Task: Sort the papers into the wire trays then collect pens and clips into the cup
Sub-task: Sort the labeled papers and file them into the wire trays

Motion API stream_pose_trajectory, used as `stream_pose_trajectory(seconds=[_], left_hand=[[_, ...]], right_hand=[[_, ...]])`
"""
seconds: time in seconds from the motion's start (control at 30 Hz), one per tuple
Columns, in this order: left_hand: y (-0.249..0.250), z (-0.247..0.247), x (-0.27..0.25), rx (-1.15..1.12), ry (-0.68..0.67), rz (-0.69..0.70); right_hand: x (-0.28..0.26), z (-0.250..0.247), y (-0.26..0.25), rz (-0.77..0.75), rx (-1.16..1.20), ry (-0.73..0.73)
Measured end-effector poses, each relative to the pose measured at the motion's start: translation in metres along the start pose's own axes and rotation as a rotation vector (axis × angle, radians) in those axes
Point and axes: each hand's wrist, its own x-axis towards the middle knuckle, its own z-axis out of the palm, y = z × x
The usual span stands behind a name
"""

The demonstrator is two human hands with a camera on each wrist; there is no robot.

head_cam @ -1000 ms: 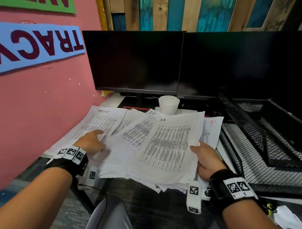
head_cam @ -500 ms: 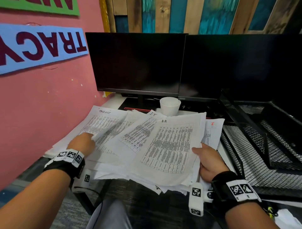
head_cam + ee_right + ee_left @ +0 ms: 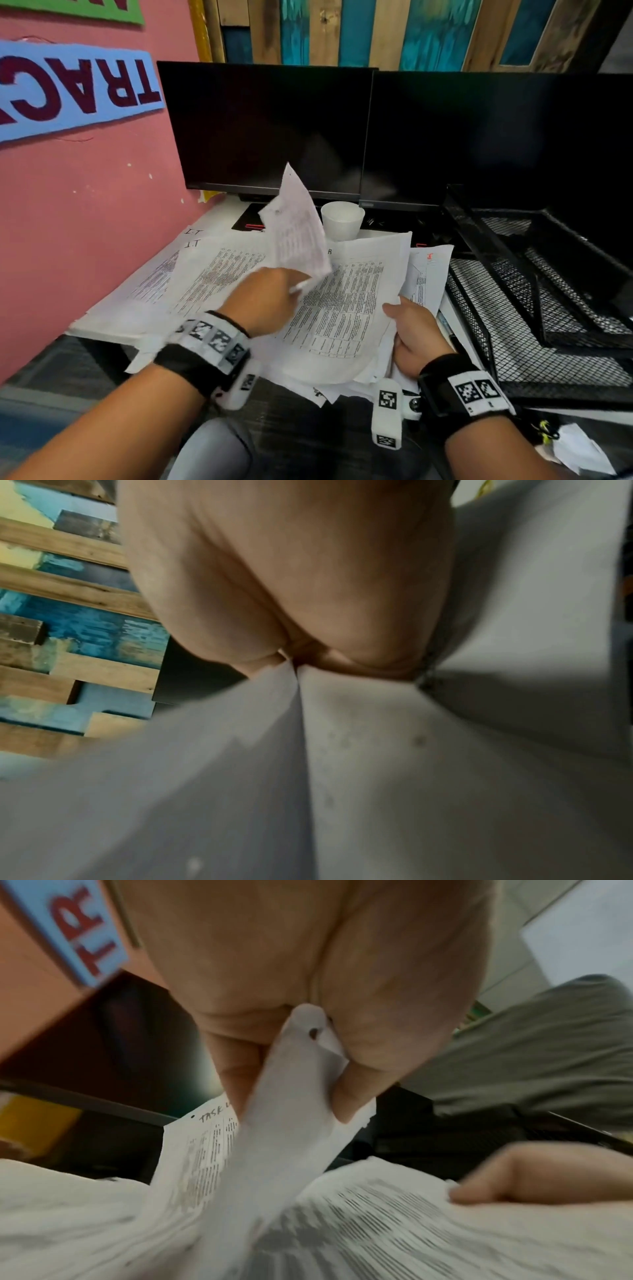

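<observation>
My left hand [image 3: 265,301] pinches a printed sheet [image 3: 298,236] by its corner and holds it upright above the spread papers. The left wrist view shows thumb and fingers [image 3: 349,1093] squeezing that sheet [image 3: 284,1123], headed "TASK". My right hand [image 3: 412,334] grips the right edge of a thick paper stack [image 3: 339,308] that overhangs the desk's front. In the right wrist view the palm [image 3: 291,588] sits against the grey paper [image 3: 342,777]. More sheets [image 3: 164,281] lie fanned at the left. A white cup [image 3: 342,221] stands behind the papers. Black wire trays [image 3: 548,308] sit at the right.
Two dark monitors [image 3: 376,137] stand along the back of the desk [image 3: 219,216]. A pink wall [image 3: 85,205] with a blue sign closes the left side. Crumpled paper [image 3: 579,448] lies low at the right.
My left hand has left the far-left sheets, taken hold of one sheet, and swung it up and to the right over the stack. The right hand still holds the stack's edge.
</observation>
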Motion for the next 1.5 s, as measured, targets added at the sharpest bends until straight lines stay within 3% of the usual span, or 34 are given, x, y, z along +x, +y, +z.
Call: stream_pose_trajectory(seconds=[0.17, 0.23, 0.37, 0.47, 0.63, 0.8, 0.97, 1.1, 1.2, 1.37, 1.5], left_hand=[[0.063, 0.034, 0.003, 0.021, -0.212, 0.208], [0.071, 0.040, 0.003, -0.050, -0.280, 0.262], [0.064, 0.035, 0.009, -0.416, -0.419, 0.183], [0.028, 0.023, 0.020, -0.569, -0.326, 0.025], [-0.057, 0.006, 0.035, -0.167, -0.082, -0.341], [-0.106, 0.022, 0.040, -0.217, 0.098, -0.612], [-0.104, 0.014, 0.047, -0.221, 0.011, -0.570], [-0.100, 0.003, 0.037, -0.199, 0.108, -0.512], [-0.108, -0.024, 0.023, -0.220, 0.261, -0.482], [-0.136, -0.064, -0.005, -0.688, 0.522, -0.560], [-0.123, -0.058, -0.018, -0.910, 0.473, -0.566]], right_hand=[[-0.004, 0.003, -0.006, -0.014, 0.047, -0.057], [-0.005, -0.001, -0.007, -0.066, -0.052, -0.115], [-0.004, -0.010, -0.005, -0.144, -0.230, -0.006], [-0.001, -0.014, -0.007, -0.119, -0.238, 0.049], [0.001, -0.019, -0.007, -0.097, -0.220, 0.058], [0.001, -0.016, -0.005, -0.092, -0.231, 0.066], [0.001, -0.017, -0.003, -0.081, -0.241, 0.056], [0.002, -0.022, -0.004, -0.081, -0.246, 0.066], [0.003, -0.025, -0.002, -0.095, -0.242, 0.082], [0.003, -0.025, -0.005, -0.114, -0.213, 0.044], [0.001, -0.018, -0.010, -0.119, -0.096, -0.035]])
